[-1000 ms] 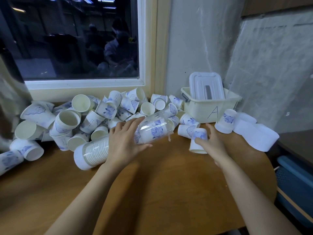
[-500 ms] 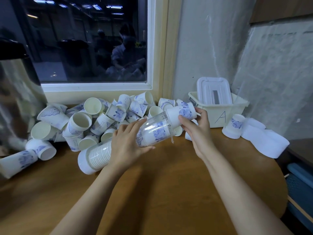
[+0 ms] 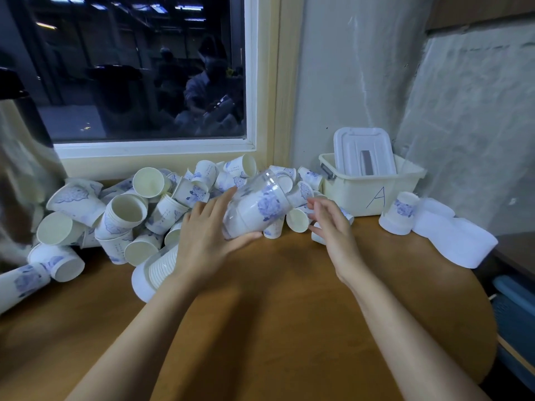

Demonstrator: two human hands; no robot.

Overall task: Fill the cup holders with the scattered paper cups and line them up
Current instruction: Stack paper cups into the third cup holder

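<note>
A clear plastic cup holder [image 3: 254,206] lies slanted over the table, its white end cap [image 3: 142,282] low on the left and its open mouth raised toward the window. Stacked white paper cups with blue prints fill it. My left hand [image 3: 202,235] grips its middle from above. A little to the right of the tube's upper end, my right hand [image 3: 330,224] hovers with relaxed fingers and holds nothing. A heap of scattered paper cups [image 3: 124,209] is piled along the windowsill behind and to the left.
A cream bin marked "A" [image 3: 364,195] stands at the back right with its lid [image 3: 364,151] propped inside. One upturned cup [image 3: 401,212] and white cylindrical pieces [image 3: 451,238] lie beside it. The round wooden table [image 3: 275,299] ends at the right. A metal vessel [image 3: 17,169] is at far left.
My right hand lifted a cup from the table, brought it to the holder's mouth, then let go and drew back. The holder's open end has tilted upward in my left hand.
</note>
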